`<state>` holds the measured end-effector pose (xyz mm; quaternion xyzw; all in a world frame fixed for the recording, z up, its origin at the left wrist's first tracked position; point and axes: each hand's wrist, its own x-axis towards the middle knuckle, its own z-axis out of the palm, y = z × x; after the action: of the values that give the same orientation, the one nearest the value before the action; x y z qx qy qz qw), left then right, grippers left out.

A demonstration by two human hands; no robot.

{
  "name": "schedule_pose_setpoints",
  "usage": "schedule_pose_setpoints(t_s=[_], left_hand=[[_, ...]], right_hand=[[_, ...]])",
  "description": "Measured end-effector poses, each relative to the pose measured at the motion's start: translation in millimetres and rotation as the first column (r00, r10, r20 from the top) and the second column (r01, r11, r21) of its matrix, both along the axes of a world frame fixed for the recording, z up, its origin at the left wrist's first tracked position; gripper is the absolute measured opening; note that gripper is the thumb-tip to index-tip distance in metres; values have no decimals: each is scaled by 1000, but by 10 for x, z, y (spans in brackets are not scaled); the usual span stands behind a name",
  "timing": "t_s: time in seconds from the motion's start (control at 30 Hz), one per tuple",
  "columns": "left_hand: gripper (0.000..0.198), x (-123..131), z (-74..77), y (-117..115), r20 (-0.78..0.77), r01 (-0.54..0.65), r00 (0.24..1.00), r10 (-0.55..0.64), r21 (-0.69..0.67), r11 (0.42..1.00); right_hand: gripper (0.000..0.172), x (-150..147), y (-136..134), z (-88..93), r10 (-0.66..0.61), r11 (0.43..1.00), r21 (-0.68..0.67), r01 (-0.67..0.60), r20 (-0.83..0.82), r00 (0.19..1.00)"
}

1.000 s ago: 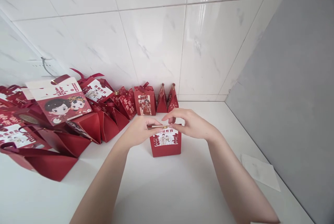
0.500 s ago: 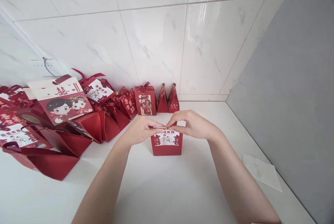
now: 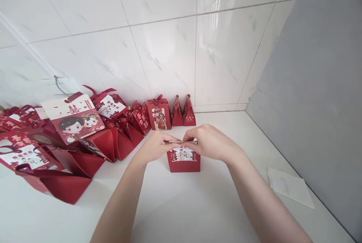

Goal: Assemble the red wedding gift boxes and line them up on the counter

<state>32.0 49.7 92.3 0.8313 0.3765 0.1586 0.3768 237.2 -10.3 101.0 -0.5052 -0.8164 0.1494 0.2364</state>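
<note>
A small red gift box (image 3: 184, 165) with a white printed panel of a couple stands upright on the white table, in front of me. My left hand (image 3: 154, 145) pinches the left part of its top edge between thumb and fingers. At the right part of the same edge, my right hand (image 3: 206, 141) is closed in a pinch, its fingertips almost meeting the left ones. The fingers cover most of the box's top, so its closure is hidden.
Several red gift boxes (image 3: 70, 160) crowd the left side, many with ribbons. Against the tiled wall stand an upright box (image 3: 160, 116) and two narrow ones (image 3: 189, 113). A flat white sheet (image 3: 290, 186) lies at the right, near the grey panel (image 3: 316, 96).
The whole view has shifted slightly, so everything sits a little lower and mostly further right. Both hands keep their pinch on the box top; the right fingers have curled closer over it.
</note>
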Motion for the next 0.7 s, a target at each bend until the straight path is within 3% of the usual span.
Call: schedule_pose_setpoints(t_s=[0.17,0.27,0.37,0.5,0.7], left_hand=[[31,19,-10,-11,-9,-28,1000,28,8,1000],[28,16,-9,-7,6,-20,1000,20,-24,1000],[27,13,-8,0,10,-8,1000,8,-27,1000],[29,19,-28,9,10,-17,1000,18,-36,999],[30,25,-48,20,0,-29,1000,29,-25,999]], right_hand=[[21,-135,-85,61,-137,979,180,91,265,954],[27,-117,-62,45,-132,984,158,81,346,929],[19,-61,-28,12,-121,991,89,100,272,955],[11,-24,-44,12,-106,987,134,88,135,985],[19,-118,-103,62,-143,989,77,130,206,968]])
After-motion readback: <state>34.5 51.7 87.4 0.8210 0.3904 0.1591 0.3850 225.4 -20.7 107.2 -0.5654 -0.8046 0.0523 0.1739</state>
